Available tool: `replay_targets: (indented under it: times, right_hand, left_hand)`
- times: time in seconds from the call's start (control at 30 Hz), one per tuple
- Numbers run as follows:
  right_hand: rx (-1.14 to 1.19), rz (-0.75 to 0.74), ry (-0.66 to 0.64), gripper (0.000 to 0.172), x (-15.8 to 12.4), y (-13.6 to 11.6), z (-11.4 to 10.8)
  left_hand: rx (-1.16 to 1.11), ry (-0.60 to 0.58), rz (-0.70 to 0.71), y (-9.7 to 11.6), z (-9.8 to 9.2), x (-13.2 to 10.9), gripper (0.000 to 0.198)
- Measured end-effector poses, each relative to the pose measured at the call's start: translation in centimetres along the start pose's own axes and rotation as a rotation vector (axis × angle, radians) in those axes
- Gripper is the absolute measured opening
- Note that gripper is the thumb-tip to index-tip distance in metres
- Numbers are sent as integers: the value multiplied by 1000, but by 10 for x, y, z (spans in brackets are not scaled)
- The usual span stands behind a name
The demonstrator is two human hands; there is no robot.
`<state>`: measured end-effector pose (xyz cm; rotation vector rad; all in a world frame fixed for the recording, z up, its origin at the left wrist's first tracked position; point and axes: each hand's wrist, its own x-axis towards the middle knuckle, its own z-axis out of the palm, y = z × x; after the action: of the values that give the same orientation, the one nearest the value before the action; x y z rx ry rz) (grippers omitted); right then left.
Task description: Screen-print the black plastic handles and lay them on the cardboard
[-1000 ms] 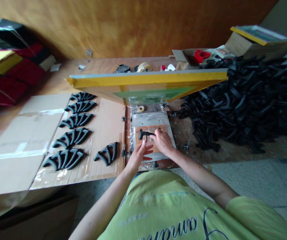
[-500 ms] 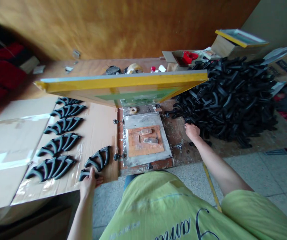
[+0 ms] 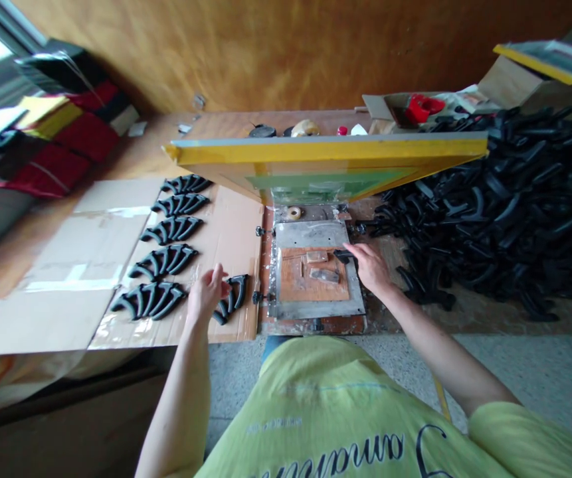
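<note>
My right hand (image 3: 371,267) pinches a black curved plastic handle (image 3: 344,255) over the right side of the metal plate (image 3: 310,234). In the middle of that plate is a wooden board (image 3: 293,282) with small fixture blocks (image 3: 324,275) on it. My left hand (image 3: 208,292) hovers above the cardboard, its fingers loosely apart with nothing visible in them. Beside it, a short row of black handles (image 3: 236,295) lies partly hidden behind the hand. Further left, several fanned groups of the same handles (image 3: 149,301) form a column on the cardboard sheet (image 3: 230,226).
A yellow-edged screen frame (image 3: 325,151) stands tilted up behind the plate. On the right is a large heap of black handles (image 3: 495,192). A tape roll (image 3: 294,212) lies behind the plate. Red and black bundles (image 3: 66,159) and an open carton (image 3: 390,109) stand further back.
My right hand has come from the heap to the plate, bringing a black handle. My left hand has let go of the handles on the cardboard and risen. The view has shifted left.
</note>
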<state>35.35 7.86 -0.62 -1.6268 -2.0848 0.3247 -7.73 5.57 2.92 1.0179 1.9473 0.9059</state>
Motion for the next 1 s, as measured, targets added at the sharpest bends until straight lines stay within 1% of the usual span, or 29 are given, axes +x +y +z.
replay_targets:
  times: [0.03,0.07,0.13,0.2,0.27,0.3,0.37,0.43,0.47,0.53,0.6,0.63,0.7,0.77,0.83,0.87,0.93,1.0]
  right_hand:
    - [5,-60,-44,56,3,-13,1]
    - [3,-98,-79,55,5,-25,1]
    - [4,-117,-104,54,10,-40,2]
    - [7,-112,-125,54,13,-50,4]
    - [-18,-106,-183,54,13,-56,8]
    - [-48,-101,-226,55,12,-59,11]
    - [-127,-81,-303,58,9,-64,17]
    - [-183,-57,-336,60,6,-69,21]
    - [-193,-52,-327,60,5,-71,22]
    - [-191,-75,-264,58,4,-75,23]
    - [-181,-180,-207,54,4,-78,26]
    - [-174,-255,-205,52,5,-80,29]
    - [-158,-393,-261,49,5,-83,38]
    - [-143,-454,-327,52,5,-85,48]
    - [-128,-421,-330,54,5,-82,52]
    - [-111,-370,-309,52,5,-77,51]
    - [-64,-235,-252,43,9,-60,38]
    - [-25,-119,-208,35,16,-35,15]
  left_hand:
    - [-18,-37,86,23,10,1,47]
    - [-56,-43,165,47,20,2,52]
    - [-183,-55,291,94,35,-1,53]
    - [-334,-39,403,133,44,-9,53]
    - [-474,-3,500,162,48,-18,48]
    - [-528,13,543,172,48,-21,44]
    - [-590,16,601,185,47,-25,40]
    - [-601,-14,618,192,47,-25,42]
    - [-601,-17,615,194,46,-25,44]
    - [-596,-17,602,195,47,-24,47]
    - [-596,-10,592,196,48,-23,49]
    - [-595,-9,588,196,48,-22,49]
    - [-589,-25,578,194,48,-21,47]
    - [-586,-36,568,190,48,-21,44]
    - [-573,-38,548,180,46,-25,44]
    - [-561,-27,534,172,44,-30,45]
    - [-538,-24,480,151,40,-41,50]
    - [-502,-95,363,122,38,-55,53]
